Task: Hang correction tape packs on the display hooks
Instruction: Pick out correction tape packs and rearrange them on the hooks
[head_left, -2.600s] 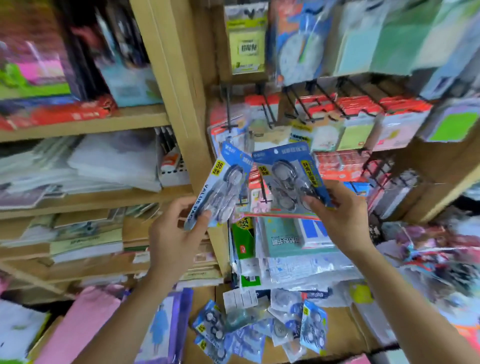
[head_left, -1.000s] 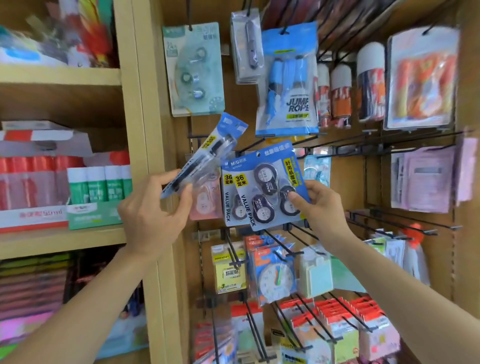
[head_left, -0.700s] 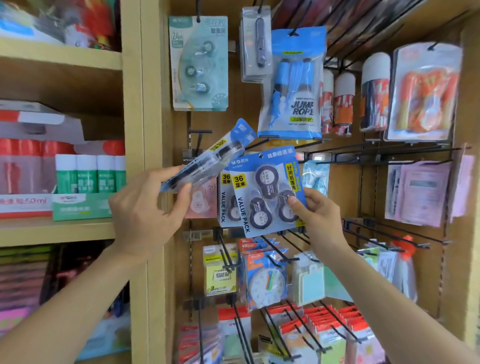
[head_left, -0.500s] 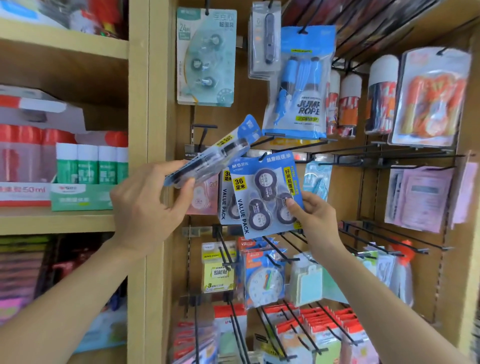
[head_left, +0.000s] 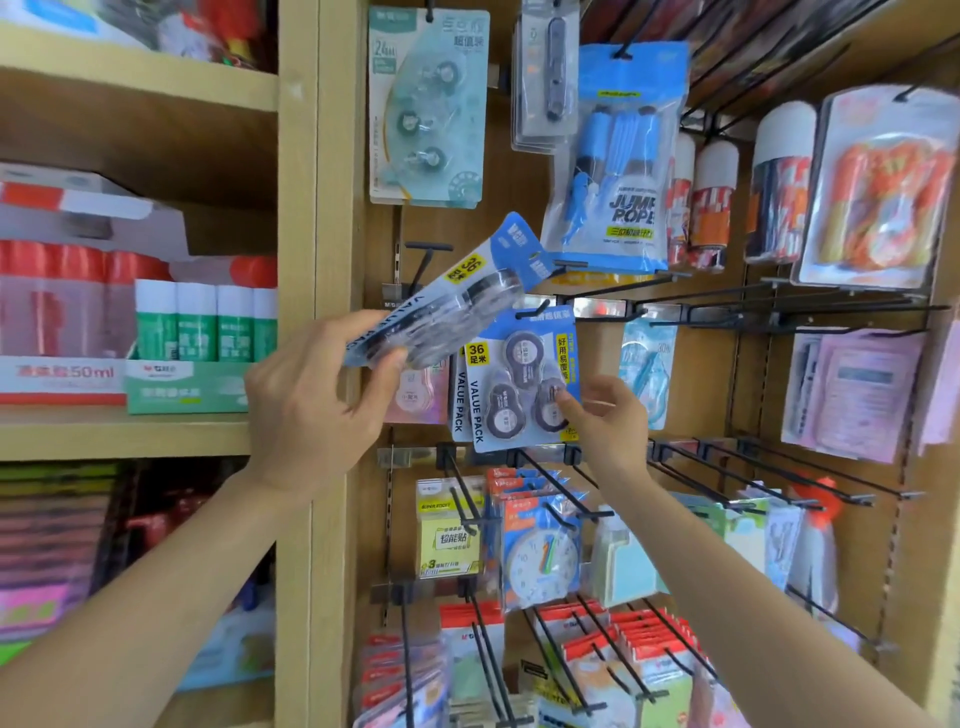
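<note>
Shelf: a wooden shelf stands left of the hook panel.
Around: a jump rope pack hangs above both hands, a clock pack below.
Left hand: the left hand grips 1 tilted tape pack, off the hooks.
Right hand: the right hand, fingers relaxed, touches the hung pack on its hook.
Box: a green box on the shelf holds upright glue sticks.

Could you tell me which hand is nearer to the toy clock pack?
Right. The right hand is just above the clock pack, by the hung tape pack; the left hand is farther up-left, holding a second tape pack.
</note>
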